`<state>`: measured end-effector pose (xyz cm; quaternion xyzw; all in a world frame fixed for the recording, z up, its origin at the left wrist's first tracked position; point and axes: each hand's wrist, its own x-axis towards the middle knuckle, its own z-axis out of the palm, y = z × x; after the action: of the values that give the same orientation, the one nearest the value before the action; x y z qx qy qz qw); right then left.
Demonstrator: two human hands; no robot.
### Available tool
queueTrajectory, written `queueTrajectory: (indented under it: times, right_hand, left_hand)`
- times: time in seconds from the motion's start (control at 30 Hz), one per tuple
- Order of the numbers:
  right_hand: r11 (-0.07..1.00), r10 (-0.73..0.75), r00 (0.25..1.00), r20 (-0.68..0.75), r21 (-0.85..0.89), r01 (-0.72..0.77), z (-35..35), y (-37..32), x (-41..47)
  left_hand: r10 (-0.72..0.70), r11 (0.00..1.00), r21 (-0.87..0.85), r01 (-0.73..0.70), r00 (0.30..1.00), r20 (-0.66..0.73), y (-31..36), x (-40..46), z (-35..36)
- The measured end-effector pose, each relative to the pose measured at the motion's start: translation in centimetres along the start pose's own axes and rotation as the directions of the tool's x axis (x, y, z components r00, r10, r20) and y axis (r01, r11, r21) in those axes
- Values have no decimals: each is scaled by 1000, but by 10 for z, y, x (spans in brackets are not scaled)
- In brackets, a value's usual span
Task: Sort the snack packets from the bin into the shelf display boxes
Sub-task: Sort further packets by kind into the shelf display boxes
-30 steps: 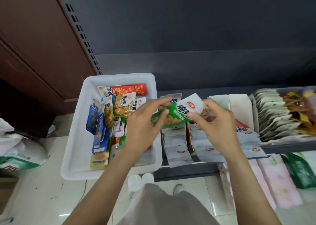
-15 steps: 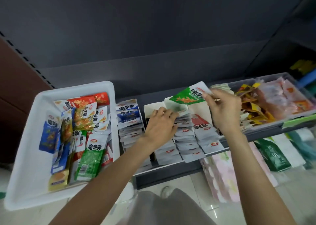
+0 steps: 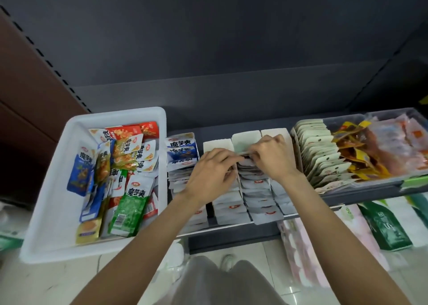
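while the white bin (image 3: 58, 188) of mixed snack packets (image 3: 120, 165) sits left on the shelf, both hands meet over the white display boxes (image 3: 245, 137); left hand (image 3: 213, 175) and right hand (image 3: 273, 158) pinch a packet (image 3: 245, 153) edge-on among the rows.

The right hand (image 3: 274, 159) has dropped from mid-frame air into the white cardboard display boxes (image 3: 246, 137). The green foil snack packet it held up is now hidden. The left hand (image 3: 212, 175) has closed in beside it.
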<state>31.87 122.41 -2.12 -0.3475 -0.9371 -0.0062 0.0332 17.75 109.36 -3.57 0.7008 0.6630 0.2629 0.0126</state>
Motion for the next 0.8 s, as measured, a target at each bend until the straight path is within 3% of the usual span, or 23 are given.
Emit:
queueTrajectory:
  times: [0.07,0.13,0.23,0.3,0.37,0.43,0.5,0.57,0.67,0.8]
  right_hand:
    - [997,27,996,-81,72,-21,-1,-1,-4]
    - [967,54,978,-203,253,-1,-12,-8,-7]
    - [856,31,935,-355,492,158,-40,-54,-13]
    - [778,-47,931,-361,572,261,-49,-98,-14]
    - [725,-169,932,-320,600,337,-45,-144,-10]
    - [749,-302,932,-202,554,363,-34,-185,1]
    - [821,-450,893,-2,391,415,-17,-221,18]
    - [831,-554,818,157,161,532,4,-253,36]
    - [772,-583,738,339,-52,634,33,-282,59]
    - [719,-574,681,455,-119,685,53,-289,74]
  left_hand:
    - [-53,997,-53,47,991,-122,-6,-11,-16]
    - [-137,987,-122,108,954,-266,-15,-30,-36]
    - [-329,943,-186,276,859,-393,-40,-73,-64]
    - [-490,871,-187,455,775,-398,-62,-102,-76]
    - [-603,790,-125,601,723,-337,-89,-129,-81]
    - [-638,756,6,654,740,-215,-113,-148,-81]
    - [-708,698,129,704,706,-17,-125,-156,-79]
    - [-768,641,230,733,614,184,-129,-156,-73]
    - [-776,630,410,659,520,357,-132,-152,-69]
    - [-773,631,450,632,469,426,-139,-162,-70]
